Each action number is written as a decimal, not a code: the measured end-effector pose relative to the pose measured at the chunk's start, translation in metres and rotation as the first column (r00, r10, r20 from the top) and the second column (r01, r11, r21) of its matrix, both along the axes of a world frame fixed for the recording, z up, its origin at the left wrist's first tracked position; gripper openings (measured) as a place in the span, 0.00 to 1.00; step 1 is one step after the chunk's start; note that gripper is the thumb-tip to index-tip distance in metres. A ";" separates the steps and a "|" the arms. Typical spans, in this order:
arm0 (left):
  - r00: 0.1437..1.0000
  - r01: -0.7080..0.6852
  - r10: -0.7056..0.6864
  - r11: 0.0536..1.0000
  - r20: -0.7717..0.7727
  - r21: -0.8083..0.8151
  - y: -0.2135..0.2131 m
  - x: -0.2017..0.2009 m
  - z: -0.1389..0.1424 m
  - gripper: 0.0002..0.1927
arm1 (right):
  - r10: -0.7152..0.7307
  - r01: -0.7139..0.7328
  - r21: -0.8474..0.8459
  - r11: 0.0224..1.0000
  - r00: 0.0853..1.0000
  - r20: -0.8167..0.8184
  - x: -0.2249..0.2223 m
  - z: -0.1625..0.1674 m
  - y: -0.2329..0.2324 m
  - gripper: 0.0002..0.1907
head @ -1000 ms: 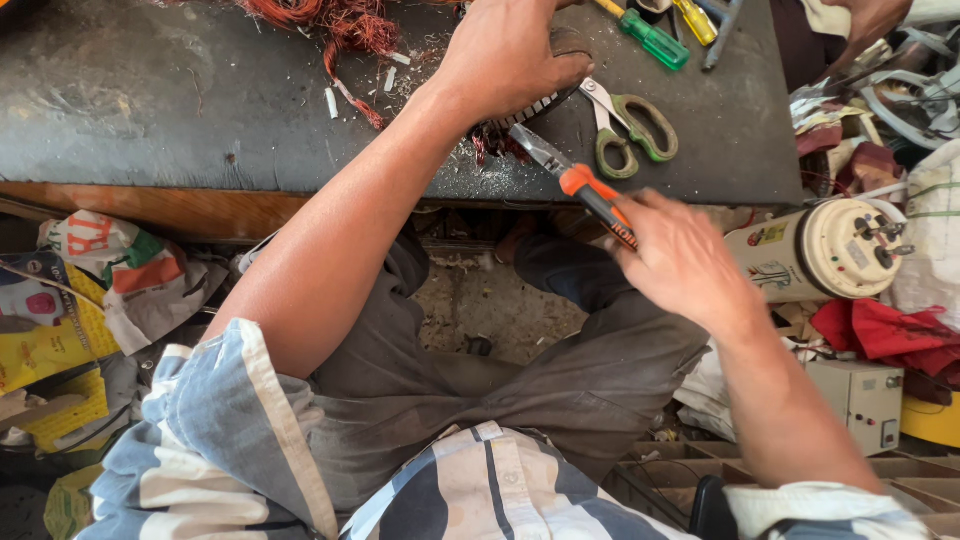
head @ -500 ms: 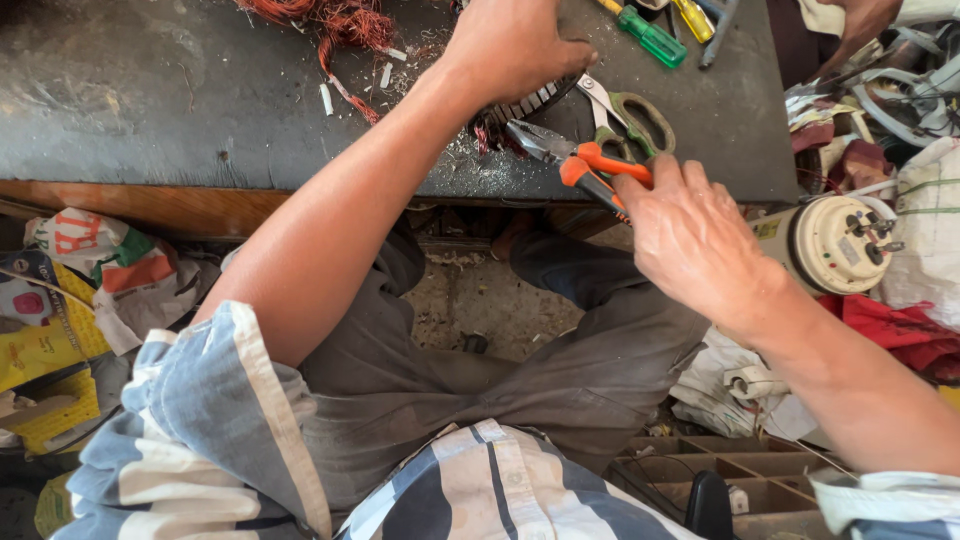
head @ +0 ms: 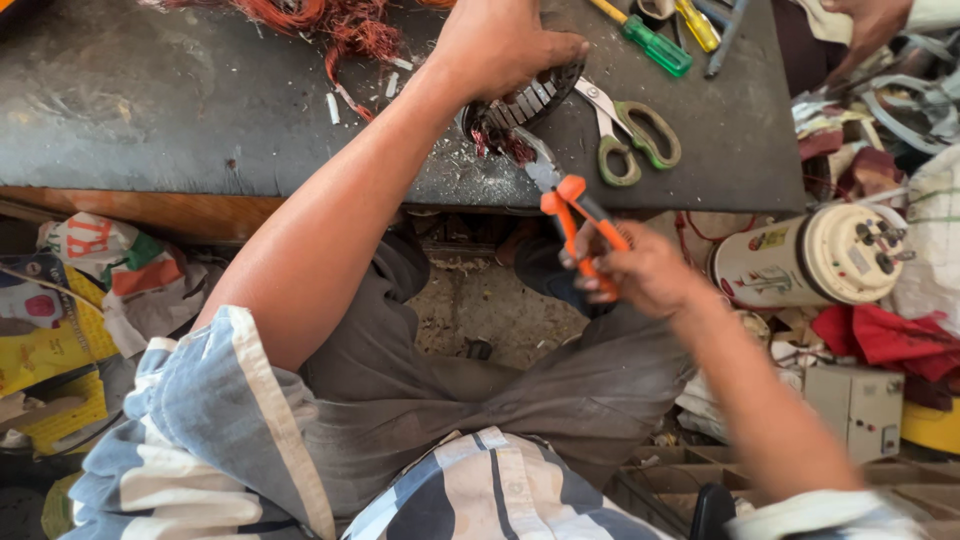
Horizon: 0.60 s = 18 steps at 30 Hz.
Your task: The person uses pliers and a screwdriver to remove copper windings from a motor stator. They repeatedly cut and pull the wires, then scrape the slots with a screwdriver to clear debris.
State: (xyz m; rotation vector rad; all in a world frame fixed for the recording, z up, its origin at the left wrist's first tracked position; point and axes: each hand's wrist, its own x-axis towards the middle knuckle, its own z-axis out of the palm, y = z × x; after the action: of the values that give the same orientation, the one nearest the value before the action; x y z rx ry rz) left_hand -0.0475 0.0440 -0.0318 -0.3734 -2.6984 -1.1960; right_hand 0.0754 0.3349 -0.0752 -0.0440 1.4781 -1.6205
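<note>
On the dark, scuffed worktop point(head: 150, 110) near its front edge, my left hand point(head: 500, 45) is clamped down over a round slotted metal stator core point(head: 525, 100), pinning it flat. My right hand point(head: 635, 270) is closed around the orange handles of a pair of pliers point(head: 570, 205), their steel nose pushed into the reddish copper winding point(head: 500, 143) that spills from the core's near side. I judge I'm at the pulling-out stage of stripping wire; the next tug calls for a firm bite and a steady hold on the core. Green-handled scissors point(head: 625, 140) lie just beside it, with a green screwdriver point(head: 650, 42) further back
</note>
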 end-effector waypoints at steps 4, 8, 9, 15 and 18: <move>0.998 0.041 -0.042 0.999 -0.042 -0.026 -0.002 0.002 0.003 0.24 | -0.121 0.196 -0.373 0.907 0.969 0.215 0.033 -0.044 -0.026 0.12; 0.990 0.008 -0.001 0.999 0.139 -0.046 -0.001 0.001 -0.002 0.25 | -0.169 0.189 -0.325 0.927 0.982 0.089 0.047 -0.043 -0.032 0.11; 1.000 0.007 -0.008 0.998 -0.013 -0.055 -0.002 0.001 -0.004 0.25 | -0.185 0.184 -0.228 0.956 0.983 0.021 0.047 -0.037 -0.032 0.12; 0.963 -0.011 -0.011 0.997 -0.269 -0.079 -0.007 0.002 -0.016 0.29 | 0.232 0.012 0.362 0.932 0.747 -0.623 0.029 0.019 -0.026 0.18; 0.941 0.006 -0.029 0.998 -0.338 -0.067 -0.005 0.003 -0.016 0.28 | 0.415 0.069 0.507 0.859 0.485 -0.770 0.023 0.046 -0.029 0.19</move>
State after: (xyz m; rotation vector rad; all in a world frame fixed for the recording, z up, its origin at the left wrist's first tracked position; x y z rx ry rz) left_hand -0.0449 0.0394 -0.0482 -0.5582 -2.4415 -0.9477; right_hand 0.0982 0.3055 -0.0295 -0.8394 2.5256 -0.9770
